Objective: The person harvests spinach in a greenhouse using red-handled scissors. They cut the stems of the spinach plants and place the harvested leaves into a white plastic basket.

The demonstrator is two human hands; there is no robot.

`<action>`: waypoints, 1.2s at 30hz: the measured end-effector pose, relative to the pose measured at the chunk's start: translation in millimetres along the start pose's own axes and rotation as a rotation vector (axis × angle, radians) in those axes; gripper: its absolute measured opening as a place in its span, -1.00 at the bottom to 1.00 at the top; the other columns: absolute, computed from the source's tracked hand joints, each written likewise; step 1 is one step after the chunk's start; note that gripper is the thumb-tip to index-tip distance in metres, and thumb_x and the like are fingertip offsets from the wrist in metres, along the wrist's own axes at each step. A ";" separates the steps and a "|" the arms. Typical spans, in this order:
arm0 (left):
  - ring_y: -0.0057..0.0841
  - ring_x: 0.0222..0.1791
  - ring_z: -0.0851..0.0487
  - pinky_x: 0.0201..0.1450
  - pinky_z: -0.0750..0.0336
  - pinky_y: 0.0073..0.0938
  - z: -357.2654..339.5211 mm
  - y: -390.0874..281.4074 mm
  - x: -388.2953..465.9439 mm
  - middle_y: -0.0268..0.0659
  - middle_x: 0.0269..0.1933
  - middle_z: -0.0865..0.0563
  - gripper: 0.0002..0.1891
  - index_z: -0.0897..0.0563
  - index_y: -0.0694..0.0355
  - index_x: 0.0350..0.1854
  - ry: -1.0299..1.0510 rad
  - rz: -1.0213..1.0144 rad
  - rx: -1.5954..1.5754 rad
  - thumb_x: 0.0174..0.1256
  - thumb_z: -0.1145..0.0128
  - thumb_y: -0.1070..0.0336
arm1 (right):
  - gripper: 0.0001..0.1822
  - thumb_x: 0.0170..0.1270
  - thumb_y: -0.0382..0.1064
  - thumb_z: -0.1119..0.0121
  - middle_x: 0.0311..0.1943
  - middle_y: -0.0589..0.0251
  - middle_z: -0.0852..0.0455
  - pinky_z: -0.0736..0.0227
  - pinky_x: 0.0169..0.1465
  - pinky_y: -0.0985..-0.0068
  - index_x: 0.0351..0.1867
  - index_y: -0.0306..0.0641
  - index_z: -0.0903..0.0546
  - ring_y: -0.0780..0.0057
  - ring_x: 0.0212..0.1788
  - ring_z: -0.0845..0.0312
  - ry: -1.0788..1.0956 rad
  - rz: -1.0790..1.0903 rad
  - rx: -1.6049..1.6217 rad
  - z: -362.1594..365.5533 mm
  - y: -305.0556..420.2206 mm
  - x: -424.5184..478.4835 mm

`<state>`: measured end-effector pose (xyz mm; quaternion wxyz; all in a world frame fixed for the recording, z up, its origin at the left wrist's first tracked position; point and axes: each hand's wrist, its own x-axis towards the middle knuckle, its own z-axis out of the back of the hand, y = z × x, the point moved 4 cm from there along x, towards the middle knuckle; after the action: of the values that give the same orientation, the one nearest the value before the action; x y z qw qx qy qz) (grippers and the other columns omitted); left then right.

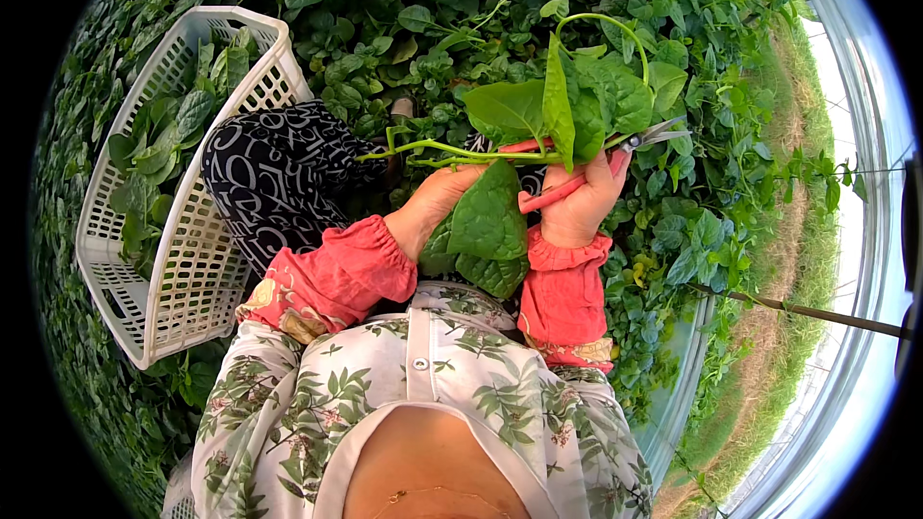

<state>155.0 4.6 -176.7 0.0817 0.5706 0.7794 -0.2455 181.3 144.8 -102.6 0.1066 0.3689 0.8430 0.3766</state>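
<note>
My left hand [437, 202] is closed on light green stems of a leafy vine bunch [497, 209], whose large, crinkled leaves hang below the fingers and spread above both hands. In my right hand [583, 194] is a pair of red-handled pruning scissors [551, 194]; the blades point to the upper right and stand a little apart. The bunch lies across the scissors and hides part of the handles. One stem curls in an arc above the right hand.
A white plastic basket [184, 245], tilted beside my leg at the left, holds picked leaves [169, 133]. Dense leafy plants [404, 21] surround me. A dark rod [807, 306] crosses the grassy strip [800, 231] at the right, beside clear plastic sheeting [869, 231].
</note>
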 end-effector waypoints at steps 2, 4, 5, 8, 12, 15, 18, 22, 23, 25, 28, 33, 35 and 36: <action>-0.42 -0.28 -0.72 -0.20 -0.65 -0.37 9.0 1.7 1.6 -0.12 -0.19 -0.71 -0.75 -0.58 0.34 -0.13 -0.087 0.025 -0.030 0.29 -0.14 0.25 | -0.57 0.35 -0.44 0.06 0.13 0.14 -0.48 -0.48 0.09 0.14 0.25 -0.25 -0.26 0.21 0.12 -0.48 -0.026 -0.039 -0.065 4.1 -0.9 1.5; -0.44 -0.33 -0.71 -0.24 -0.64 -0.42 14.7 -1.6 -2.2 -0.17 -0.26 -0.72 -0.80 -0.61 0.32 -0.20 -0.150 0.004 0.146 0.25 -0.14 0.29 | -0.63 0.35 -0.43 0.03 0.02 0.14 -0.53 -0.53 -0.01 0.18 0.18 -0.29 -0.30 0.24 0.02 -0.53 -0.016 -0.032 -0.193 8.7 2.9 7.9; -0.46 -0.35 -0.71 -0.26 -0.63 -0.44 15.9 -4.9 -6.3 -0.19 -0.30 -0.72 -0.82 -0.62 0.32 -0.23 -0.182 -0.021 0.230 0.23 -0.14 0.31 | -0.67 0.35 -0.44 0.03 -0.03 0.14 -0.55 -0.56 -0.07 0.19 0.13 -0.29 -0.32 0.24 -0.05 -0.56 0.024 0.007 -0.269 10.3 7.2 12.8; -0.53 -0.46 -0.66 -0.35 -0.56 -0.55 8.1 -11.8 -30.0 -0.27 -0.42 -0.70 -0.90 -0.65 0.31 -0.36 -0.063 0.044 0.243 0.08 -0.20 0.41 | -0.79 0.31 -0.39 0.06 -0.31 0.04 -0.58 -0.60 -0.49 -0.01 -0.04 -0.26 -0.35 0.16 -0.43 -0.60 -0.071 -0.089 -0.308 26.7 8.5 32.0; -0.59 -0.41 -0.60 -0.27 -0.49 -0.57 0.7 -53.7 -92.5 -0.30 -0.42 -0.64 -0.93 -0.61 0.31 -0.47 0.096 -0.138 0.343 0.00 -0.23 0.45 | -0.74 0.32 -0.22 0.08 -0.32 -0.02 -0.61 -0.50 -0.38 -0.09 -0.18 -0.41 -0.48 -0.02 -0.37 -0.56 -0.133 -0.176 -0.285 50.0 16.0 56.3; -0.57 -0.31 -0.52 -0.19 -0.43 -0.57 15.3 -111.7 -187.2 -0.32 -0.39 -0.54 -0.90 -0.55 0.29 -0.46 0.017 -0.663 0.274 0.12 -0.14 0.38 | -0.66 0.38 -0.17 0.15 -0.27 -0.04 -0.62 -0.49 -0.21 -0.12 -0.20 -0.45 -0.53 -0.08 -0.24 -0.57 0.047 -0.307 -0.140 49.6 12.7 65.4; -0.47 -0.28 -0.59 -0.11 -0.53 -0.43 58.2 -148.5 -309.2 -0.30 -0.30 -0.57 -0.86 -0.52 0.25 -0.30 -0.384 -1.194 0.150 0.26 -0.02 0.29 | -0.67 0.39 -0.27 0.20 -0.12 -0.06 -0.58 -0.46 -0.08 -0.19 -0.02 -0.50 -0.46 -0.03 -0.13 -0.55 0.058 -0.294 -0.176 43.7 -3.4 72.6; -0.54 -0.15 -0.64 -0.04 -0.50 -0.59 134.0 -188.9 -460.6 -0.29 -0.11 -0.68 -0.73 -0.61 0.32 -0.06 -1.073 -1.319 0.616 0.32 -0.10 0.25 | -0.67 0.39 -0.33 0.18 -0.02 -0.08 -0.57 -0.44 0.11 0.02 0.06 -0.54 -0.42 0.11 -0.04 -0.55 -0.078 -0.276 -0.129 24.0 -27.4 66.2; -0.52 -0.01 -0.58 0.12 -0.38 -0.59 157.0 -192.7 -478.5 -0.23 -0.01 -0.64 -0.57 -0.54 0.38 0.07 -1.253 -1.184 0.859 0.28 -0.17 0.15 | -0.66 0.38 -0.32 0.15 -0.01 -0.06 -0.58 -0.42 0.13 0.05 0.08 -0.53 -0.40 0.14 0.01 -0.55 -0.002 -0.293 -0.097 13.3 -32.8 58.7; -0.20 0.30 -0.34 0.34 -0.18 -0.28 187.5 -212.7 -506.3 0.01 0.30 -0.38 -0.19 -0.35 0.35 0.30 -2.283 -0.553 1.706 0.14 -0.21 -0.17 | -0.72 0.35 -0.35 0.09 -0.10 0.02 -0.58 -0.42 0.02 0.16 0.01 -0.46 -0.41 0.22 -0.09 -0.53 0.016 -0.377 -0.024 -1.7 -36.1 45.5; -0.12 0.35 -0.26 0.36 -0.14 -0.18 202.4 -229.8 -477.7 -0.01 0.34 -0.34 -0.17 -0.33 0.25 0.34 -2.476 -0.785 2.053 0.16 -0.13 -0.28 | -0.81 0.29 -0.40 -0.01 -0.22 0.14 -0.58 -0.41 -0.16 0.32 -0.09 -0.37 -0.43 0.34 -0.24 -0.51 -0.107 -0.426 0.005 -23.0 -40.1 26.6; -0.15 0.38 -0.22 0.38 -0.12 -0.16 171.3 -258.7 -363.1 -0.04 0.38 -0.27 -0.34 -0.29 0.15 0.38 -1.871 -1.232 2.130 0.30 -0.12 -0.03 | -0.88 0.25 -0.42 -0.06 -0.27 0.15 -0.59 -0.40 -0.10 0.37 -0.19 -0.31 -0.44 0.32 -0.21 -0.50 -0.054 -0.420 0.205 -15.6 -0.4 34.7; -0.16 0.39 -0.20 0.38 -0.12 -0.16 146.2 -264.2 -328.8 -0.07 0.40 -0.25 -0.36 -0.27 0.12 0.39 -1.640 -1.450 2.057 0.32 -0.12 0.01 | -0.86 0.29 -0.34 -0.01 -0.33 0.11 -0.58 -0.41 -0.21 0.35 -0.18 -0.33 -0.42 0.33 -0.31 -0.49 -0.132 -0.309 0.055 34.3 61.4 65.2; -0.17 0.39 -0.20 0.39 -0.12 -0.16 134.3 -265.8 -312.2 -0.08 0.40 -0.24 -0.37 -0.26 0.11 0.40 -1.501 -1.507 2.088 0.33 -0.11 0.03 | -0.83 0.30 -0.30 0.01 -0.34 0.08 -0.57 -0.42 -0.22 0.34 -0.17 -0.34 -0.41 0.32 -0.31 -0.49 -0.208 -0.138 -0.048 69.7 117.4 81.7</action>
<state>-7.8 -385.2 -88.9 -0.1243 -0.4130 0.1379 -0.8916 219.2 293.1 -59.2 0.2277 0.3445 0.8415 0.3483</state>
